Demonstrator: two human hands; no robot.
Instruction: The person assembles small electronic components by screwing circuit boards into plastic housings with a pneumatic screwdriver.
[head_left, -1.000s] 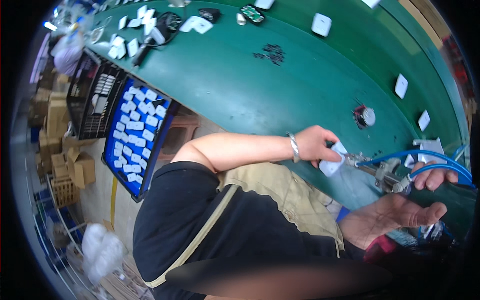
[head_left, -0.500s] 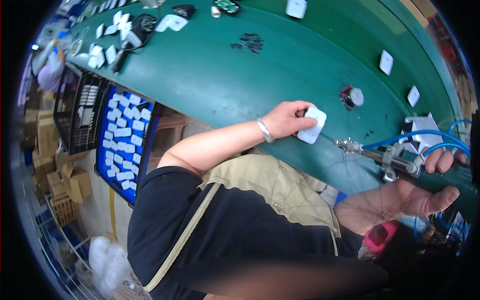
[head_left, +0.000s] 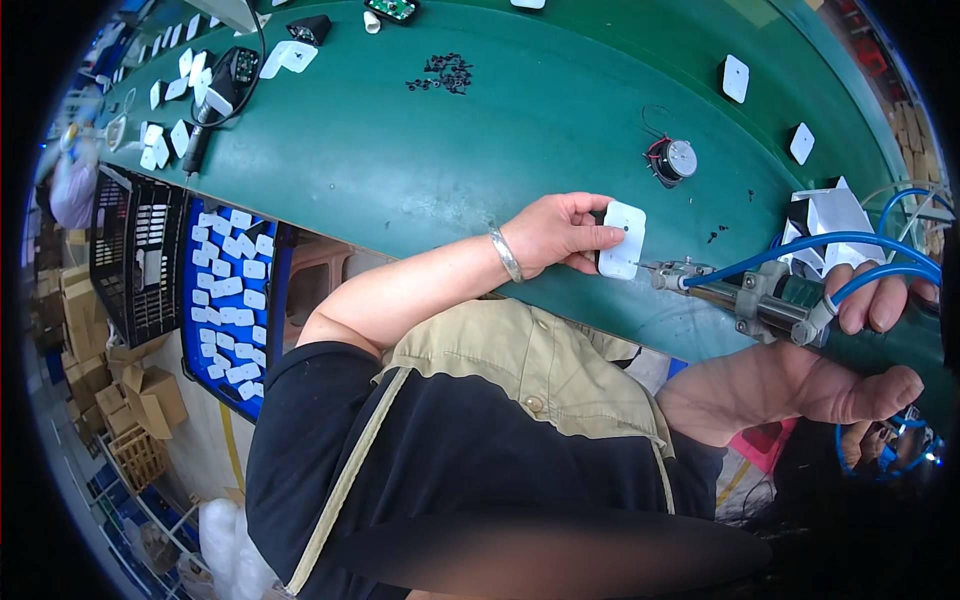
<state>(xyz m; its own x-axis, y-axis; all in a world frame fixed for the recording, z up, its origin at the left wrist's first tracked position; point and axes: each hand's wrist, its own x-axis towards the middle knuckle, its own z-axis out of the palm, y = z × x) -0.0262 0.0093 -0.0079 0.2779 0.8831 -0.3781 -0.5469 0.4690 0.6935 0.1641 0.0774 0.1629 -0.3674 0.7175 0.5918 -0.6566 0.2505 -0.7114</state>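
Observation:
My left hand (head_left: 560, 236) pinches a small white plastic housing (head_left: 622, 243) with rounded corners, thumb on its face and fingers behind. A dark spot, perhaps a hole or screw, shows near the thumb. At the right, my right hand (head_left: 858, 345) is wrapped round the green body of a powered screwdriver (head_left: 745, 300) with metal clamps and blue hoses. Its thin bit points left at the housing's lower right edge. Whether the bit touches the housing, I cannot tell.
A small motor-like part (head_left: 672, 160) with red wires stands beyond the housing. Black screws (head_left: 444, 74) lie in a pile farther back. White housings (head_left: 735, 78) rest along the right side. A blue tray (head_left: 190, 368) of white pieces and a black crate (head_left: 140, 255) sit at the left.
The head view has shifted, so the bench things sit farther left. The screwdriver's nozzle is closer to the white housing. Both hands keep their hold.

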